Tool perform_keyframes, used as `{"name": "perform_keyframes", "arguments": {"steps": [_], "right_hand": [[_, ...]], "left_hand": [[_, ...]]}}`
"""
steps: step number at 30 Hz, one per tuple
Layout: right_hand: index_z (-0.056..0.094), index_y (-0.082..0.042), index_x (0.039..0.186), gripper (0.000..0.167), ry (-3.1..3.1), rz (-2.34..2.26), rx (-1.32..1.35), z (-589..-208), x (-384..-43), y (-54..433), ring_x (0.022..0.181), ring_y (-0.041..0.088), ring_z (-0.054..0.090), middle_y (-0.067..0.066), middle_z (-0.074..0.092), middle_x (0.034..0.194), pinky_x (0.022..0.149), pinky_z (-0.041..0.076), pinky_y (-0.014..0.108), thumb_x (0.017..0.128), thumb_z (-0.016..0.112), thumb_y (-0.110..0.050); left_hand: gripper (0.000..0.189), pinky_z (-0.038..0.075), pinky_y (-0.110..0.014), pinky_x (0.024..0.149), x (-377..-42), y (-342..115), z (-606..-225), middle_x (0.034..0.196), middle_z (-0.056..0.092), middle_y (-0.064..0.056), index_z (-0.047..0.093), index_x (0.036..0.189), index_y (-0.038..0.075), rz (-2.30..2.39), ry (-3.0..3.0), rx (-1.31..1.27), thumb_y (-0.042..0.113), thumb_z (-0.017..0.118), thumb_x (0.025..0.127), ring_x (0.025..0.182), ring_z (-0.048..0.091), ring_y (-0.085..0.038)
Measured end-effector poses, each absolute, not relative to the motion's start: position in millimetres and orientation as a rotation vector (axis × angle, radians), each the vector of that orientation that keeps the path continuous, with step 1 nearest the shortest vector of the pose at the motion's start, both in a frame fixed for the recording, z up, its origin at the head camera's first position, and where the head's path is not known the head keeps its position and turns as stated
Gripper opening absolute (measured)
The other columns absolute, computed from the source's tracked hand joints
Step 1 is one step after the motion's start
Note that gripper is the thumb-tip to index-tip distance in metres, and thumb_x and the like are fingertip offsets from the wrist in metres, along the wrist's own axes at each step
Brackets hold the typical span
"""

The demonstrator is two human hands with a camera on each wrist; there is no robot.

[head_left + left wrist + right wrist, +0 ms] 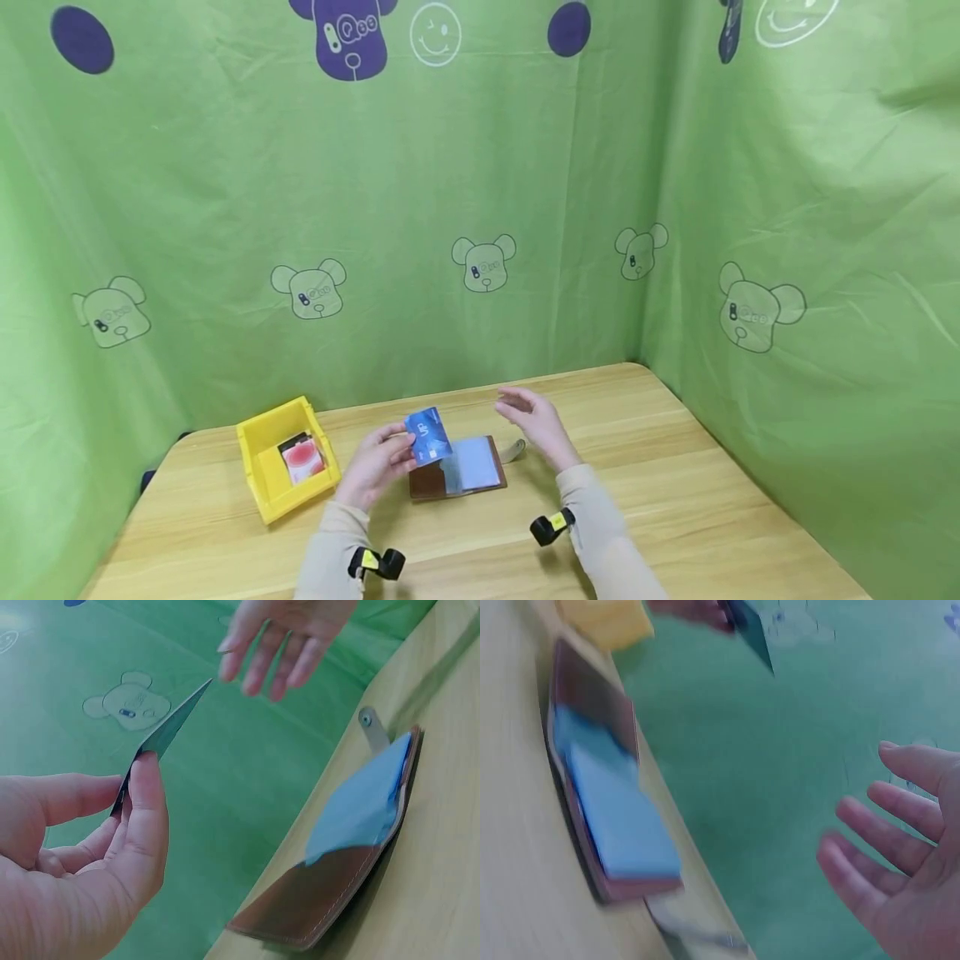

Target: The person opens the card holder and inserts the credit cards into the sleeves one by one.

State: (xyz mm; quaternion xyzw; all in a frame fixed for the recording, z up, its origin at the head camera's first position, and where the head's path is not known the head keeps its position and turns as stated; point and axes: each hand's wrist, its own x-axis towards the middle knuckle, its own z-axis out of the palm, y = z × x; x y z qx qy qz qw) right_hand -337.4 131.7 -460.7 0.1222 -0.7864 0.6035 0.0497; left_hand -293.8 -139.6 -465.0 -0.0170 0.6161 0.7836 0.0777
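Worktop [697, 508] bears a yellow bin [307, 493] and a brown holder [427, 483], opened to expose sleeves [480, 465]. The right hand [537, 423] has empty fingers; above the holder, the left hand [377, 467] pinches a blue card [430, 433] by its edge, leaving most uncovered.

The wallet [592, 684] lies open on the worktop [510, 825], its strap [694, 928] projecting from the lower end. The right hand [919, 892], fingers [885, 835] spread, is positioned apart from it. The left hand [694, 609] grips a card [751, 634].
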Motion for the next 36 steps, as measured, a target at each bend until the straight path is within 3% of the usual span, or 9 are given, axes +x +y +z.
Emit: {"name": "perform_keyframes", "arguments": {"steps": [4, 8, 14, 25, 36], "right_hand": [[0.053, -0.010, 0.139, 0.057, -2.503, 1.529, 0.308, -470.5, -344.6, 147.0, 0.137, 0.037, 0.043, 0.015, 0.050, 0.145, 0.114, 0.033, 0.057, 0.089, 0.069, -0.034], [0.041, -0.012, 0.147, 0.072, -2.687, 1.200, 0.320, -484.5, -349.7, 154.9, 0.146, 0.045, 0.021, 0.020, 0.033, 0.155, 0.117, 0.017, 0.064, 0.087, 0.069, -0.041], [0.030, -0.012, 0.153, 0.085, -2.920, 0.912, 0.240, -500.2, -348.0, 157.2, 0.147, 0.050, 0.003, 0.024, 0.020, 0.159, 0.117, 0.010, 0.068, 0.086, 0.068, -0.046], [0.040, -0.007, 0.148, 0.074, -3.089, 0.870, 0.115, -510.0, -343.5, 158.2, 0.144, 0.056, 0.010, 0.030, 0.026, 0.155, 0.112, 0.013, 0.074, 0.085, 0.065, -0.038], [0.046, -0.010, 0.145, 0.069, -3.119, 0.840, 0.116, -510.8, -344.9, 156.8, 0.141, 0.058, 0.015, 0.031, 0.026, 0.154, 0.112, 0.013, 0.075, 0.085, 0.066, -0.038]], "left_hand": [[0.040, 0.058, -0.023, 0.070, -295.1, -146.3, -468.6, 0.094, 0.063, -0.009, 0.044, 0.129, -0.010, 2.342, 1.883, -0.090, 0.002, 0.056, 0.094, 0.080, 0.063, -0.014], [0.039, 0.058, -0.024, 0.072, -297.0, -151.9, -474.6, 0.095, 0.063, -0.009, 0.045, 0.129, -0.010, 2.341, 1.894, -0.125, 0.002, 0.056, 0.094, 0.080, 0.063, -0.014], [0.040, 0.058, -0.024, 0.072, -301.1, -158.8, -485.0, 0.095, 0.064, -0.009, 0.045, 0.131, -0.012, 2.305, 1.908, -0.149, 0.002, 0.054, 0.094, 0.079, 0.064, -0.014], [0.043, 0.060, -0.028, 0.072, -303.7, -164.4, -506.3, 0.094, 0.064, -0.012, 0.045, 0.131, -0.014, 2.136, 2.026, -0.130, 0.001, 0.058, 0.092, 0.076, 0.063, -0.015], [0.039, 0.061, -0.029, 0.065, -313.1, -150.3, -498.9, 0.088, 0.064, -0.016, 0.050, 0.124, -0.015, 1.971, 2.204, -0.126, -0.003, 0.060, 0.088, 0.067, 0.061, -0.015]]}}
